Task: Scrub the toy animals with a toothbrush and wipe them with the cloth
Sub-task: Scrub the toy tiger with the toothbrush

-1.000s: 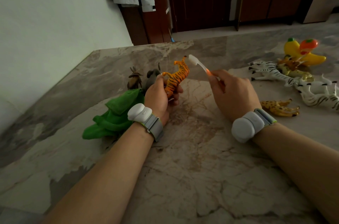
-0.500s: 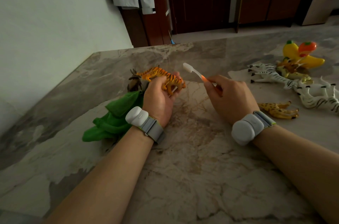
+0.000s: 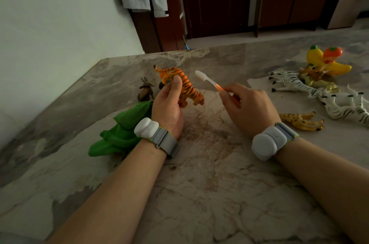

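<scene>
My left hand (image 3: 169, 103) grips an orange striped toy tiger (image 3: 184, 83), held above the marble table with its head tilted down to the right. My right hand (image 3: 249, 105) pinches a white and orange toothbrush (image 3: 207, 80); its bristle head points up-left, a short gap from the tiger's back. A crumpled green cloth (image 3: 121, 133) lies on the table just left of my left wrist. Behind it stands a small brown antlered toy (image 3: 146, 89).
To the right lie two toy zebras (image 3: 293, 83) (image 3: 347, 105), a yellow giraffe (image 3: 301, 121) and a pile of small animals by yellow and orange plastic fruit (image 3: 327, 61). The marble table (image 3: 199, 193) meets a wall on the left. Dark cabinets stand beyond its far edge.
My left hand has turned the tiger from lying level to head-down toward the right. The toothbrush has stayed near it, lifted slightly off the toy.
</scene>
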`<state>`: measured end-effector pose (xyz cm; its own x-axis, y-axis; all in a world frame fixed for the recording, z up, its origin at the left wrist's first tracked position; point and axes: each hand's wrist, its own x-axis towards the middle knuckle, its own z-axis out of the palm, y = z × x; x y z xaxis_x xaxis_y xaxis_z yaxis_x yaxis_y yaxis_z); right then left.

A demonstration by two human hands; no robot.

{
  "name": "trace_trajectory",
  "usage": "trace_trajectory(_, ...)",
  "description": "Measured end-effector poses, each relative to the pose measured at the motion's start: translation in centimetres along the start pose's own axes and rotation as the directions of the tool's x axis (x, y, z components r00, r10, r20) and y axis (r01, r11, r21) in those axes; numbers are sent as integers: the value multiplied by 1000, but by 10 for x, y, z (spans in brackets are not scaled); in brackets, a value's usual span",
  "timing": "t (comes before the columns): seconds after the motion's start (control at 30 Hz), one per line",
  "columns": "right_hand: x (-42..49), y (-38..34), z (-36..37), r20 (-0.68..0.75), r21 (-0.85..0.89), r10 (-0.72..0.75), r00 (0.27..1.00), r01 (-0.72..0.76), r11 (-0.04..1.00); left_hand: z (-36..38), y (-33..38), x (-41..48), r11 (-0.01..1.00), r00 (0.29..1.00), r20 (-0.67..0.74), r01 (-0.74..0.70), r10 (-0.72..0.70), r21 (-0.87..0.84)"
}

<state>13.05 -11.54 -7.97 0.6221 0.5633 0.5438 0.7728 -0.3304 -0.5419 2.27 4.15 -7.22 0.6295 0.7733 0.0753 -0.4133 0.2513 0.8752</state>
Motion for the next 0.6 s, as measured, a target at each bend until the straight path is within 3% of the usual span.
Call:
trace_trajectory(0.33, -1, 0, -1, -64, 34, -13, 998, 15, 999, 3, 5, -5, 995, 999, -13, 35, -34, 92)
trace_trajectory(0.6, -4, -8, -2, -40, 86, -99, 994, 102, 991, 1, 8, -3, 997, 995, -96, -5, -2, -81)
